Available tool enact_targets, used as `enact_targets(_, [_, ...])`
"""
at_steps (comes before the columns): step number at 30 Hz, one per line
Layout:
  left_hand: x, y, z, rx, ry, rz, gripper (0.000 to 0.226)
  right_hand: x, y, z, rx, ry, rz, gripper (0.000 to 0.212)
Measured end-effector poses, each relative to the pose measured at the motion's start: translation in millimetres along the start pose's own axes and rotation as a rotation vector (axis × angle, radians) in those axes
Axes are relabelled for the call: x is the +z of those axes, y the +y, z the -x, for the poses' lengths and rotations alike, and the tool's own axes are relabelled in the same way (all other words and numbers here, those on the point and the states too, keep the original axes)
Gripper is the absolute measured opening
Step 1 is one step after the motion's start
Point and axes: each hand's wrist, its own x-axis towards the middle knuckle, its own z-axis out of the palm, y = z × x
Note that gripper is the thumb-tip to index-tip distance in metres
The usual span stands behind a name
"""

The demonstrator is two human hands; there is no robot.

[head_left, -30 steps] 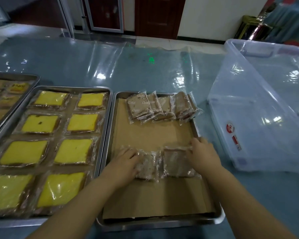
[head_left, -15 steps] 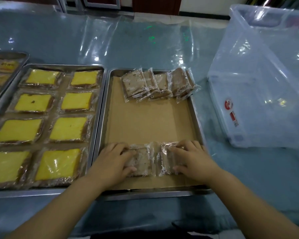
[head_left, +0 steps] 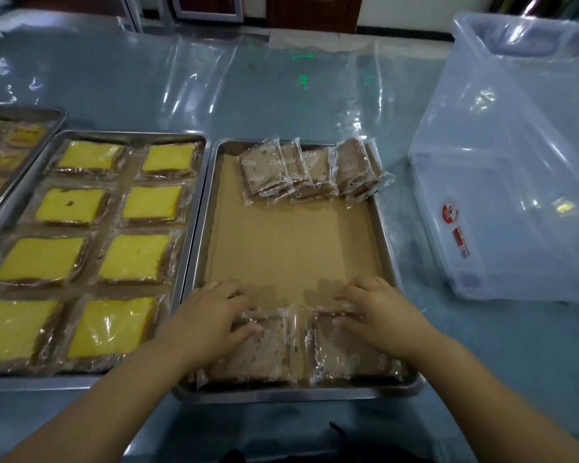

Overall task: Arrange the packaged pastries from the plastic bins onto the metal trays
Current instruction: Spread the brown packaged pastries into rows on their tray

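Nearest the camera, at the front edge of the paper-lined metal tray [head_left: 198,259], two stacks of wrapped brown pastries lie side by side: the left hand [head_left: 211,315] rests flat on the left stack [head_left: 261,355] with fingers spread and lightly curled, and the right hand [head_left: 378,312] presses the same way on the right stack [head_left: 348,355]. Neither hand closes around a packet; both lie palm-down and open on the wrappers, seemingly squaring them against the rim. Beyond them the brown liner [head_left: 291,248] is bare across the middle, so most of this tray looks unfilled. At its far end a row of brown packets [head_left: 308,170] leans overlapping. Left of it, the neighbouring tray [head_left: 131,135] appears full of yellow cake slices [head_left: 137,259], with a third tray [head_left: 24,111] partly in view. At far right, the clear plastic bin [head_left: 502,202] seems empty, though its far interior is hard to read.
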Motion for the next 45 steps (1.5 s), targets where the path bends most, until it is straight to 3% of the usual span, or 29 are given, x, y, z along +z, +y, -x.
enact_targets(12, [-40, -35, -132, -0.082, 0.211, 0.170, 0.028, -51, -3, -133, 0.141, 0.280, -0.158, 0.026])
enact_targets(17, [-48, -55, -185, -0.120, 0.285, 0.160, 0.041, -66, -4, -190, 0.242, 0.337, -0.197, 0.033])
enact_targets(21, [-45, -72, -210, -0.144, 0.156, 0.072, 0.061, -70, -3, -219, 0.322, 0.225, -0.212, 0.029])
enact_targets(24, [-39, -78, -218, -0.171, -0.018, 0.049, 0.064, -66, -3, -230, 0.358, 0.178, -0.208, 0.025])
enact_targets(26, [-35, -77, -215, -0.181, -0.046, 0.057, 0.065, -63, -4, -232, 0.364, 0.183, -0.229, 0.022])
enact_targets(33, [-31, -59, -178, -0.106, -0.017, -0.169, 0.063, -58, 0, -211, 0.330, 0.339, -0.455, 0.017])
enact_targets(40, [-14, -46, -134, -0.018, -0.027, -0.142, 0.055, -56, 8, -155, 0.297, 0.559, -0.722, 0.031])
enact_targets(45, [-13, -37, -116, -0.083, -0.064, -0.268, 0.057, -56, 23, -116, 0.261, 0.642, -0.674, 0.032])
